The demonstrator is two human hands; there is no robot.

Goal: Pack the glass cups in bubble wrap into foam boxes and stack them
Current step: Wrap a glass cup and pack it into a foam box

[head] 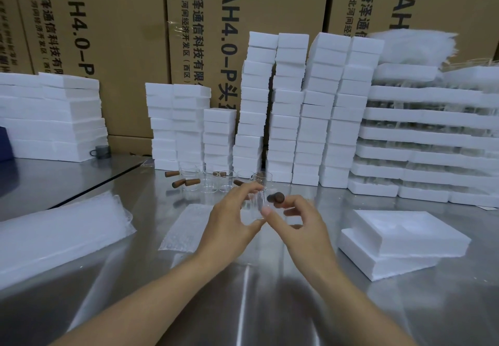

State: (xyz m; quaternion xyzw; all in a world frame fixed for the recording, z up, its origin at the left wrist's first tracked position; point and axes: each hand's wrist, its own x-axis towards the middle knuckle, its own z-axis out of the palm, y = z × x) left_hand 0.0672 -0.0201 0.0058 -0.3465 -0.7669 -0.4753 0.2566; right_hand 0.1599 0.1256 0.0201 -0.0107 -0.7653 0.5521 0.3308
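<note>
My left hand [232, 217] and right hand [299, 221] meet above the steel tabletop [243, 291], both closed on one clear glass cup [258, 206]. My left fingers grip its far wall. My right thumb presses its near side, and the fingers curl by its dark wooden handle [276, 197]. Beneath my left hand lies a bubble wrap sheet [181, 229]. A bubble wrap pile [54, 237] sits to the left and an open foam box [399, 235] to the right. Farther back, a row of empty glasses [208, 180] stands among loose handles [193, 182], then foam box stacks [286, 118] against cardboard cartons [113, 34].
</note>
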